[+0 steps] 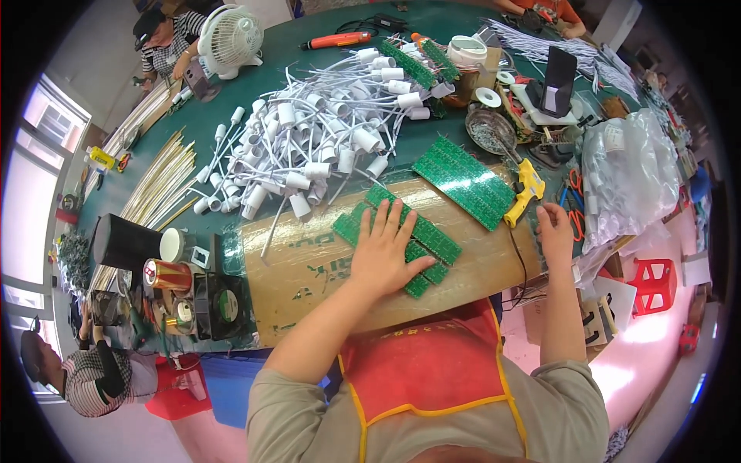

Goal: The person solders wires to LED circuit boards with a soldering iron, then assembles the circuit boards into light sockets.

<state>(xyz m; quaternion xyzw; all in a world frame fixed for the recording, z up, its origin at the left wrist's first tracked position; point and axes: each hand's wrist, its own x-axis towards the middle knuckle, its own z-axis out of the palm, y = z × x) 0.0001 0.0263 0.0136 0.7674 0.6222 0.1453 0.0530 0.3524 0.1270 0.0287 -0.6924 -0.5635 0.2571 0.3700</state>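
Head view shows the left hand (386,251) lying palm down across narrow green circuit boards (437,241), its fingers slightly spread and thumb held out to the right. These boards rest on a brown cardboard sheet (274,270) along the near edge of the green table (282,48). Off the sheet's right edge, the right hand (554,231) is near the yellow glue gun (527,190), fingers curled; I cannot tell whether they pinch anything. A wider green circuit-board panel (465,181) overlaps the sheet's far right corner, close to the glue gun. Beyond the cardboard spreads a heap of white wired lamp sockets (316,137), and orange-handled scissors (576,215) lie near the table's right edge
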